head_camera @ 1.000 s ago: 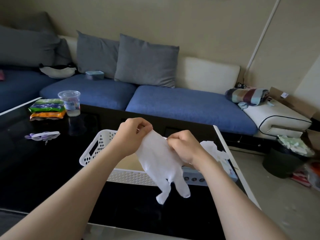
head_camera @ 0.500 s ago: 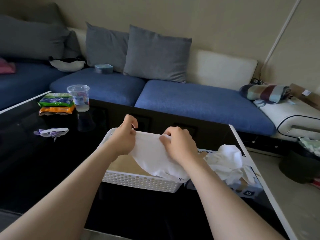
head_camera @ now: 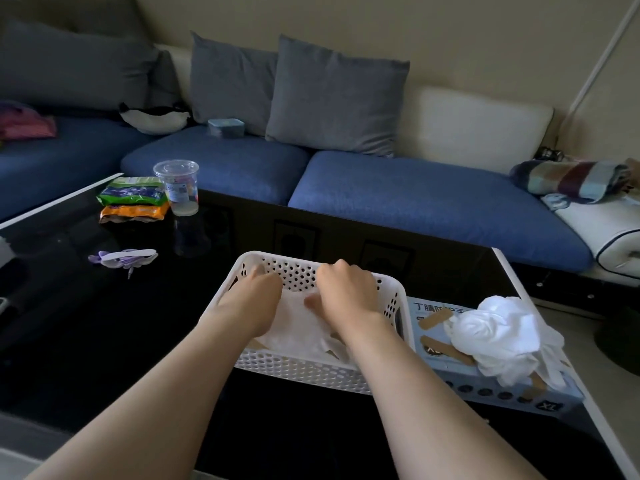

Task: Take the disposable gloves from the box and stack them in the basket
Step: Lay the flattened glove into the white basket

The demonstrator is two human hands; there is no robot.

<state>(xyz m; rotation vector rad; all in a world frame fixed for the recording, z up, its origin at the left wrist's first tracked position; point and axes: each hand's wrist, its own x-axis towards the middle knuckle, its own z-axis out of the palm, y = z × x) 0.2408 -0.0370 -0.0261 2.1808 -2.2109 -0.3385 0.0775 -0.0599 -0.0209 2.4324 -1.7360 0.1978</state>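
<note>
Both the left grip point(head_camera: 254, 301) and the right grip point(head_camera: 348, 292) were down inside the white basket point(head_camera: 304, 374), fingers curled onto the far edge of a white glove point(head_camera: 298, 329) lying in it. Just beside the basket on the black desk point(head_camera: 104, 323), the glove box point(head_camera: 502, 393) carried a loose bunch of gloves point(head_camera: 495, 336).

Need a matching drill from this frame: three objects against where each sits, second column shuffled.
1. flat glove
2. glove box
3. plastic cup

A. on the table, just right of the basket
B. far side of the table, beside the snack packets
C. inside the basket, held by the left hand and right hand

Pairs: 1-C, 2-A, 3-B
</note>
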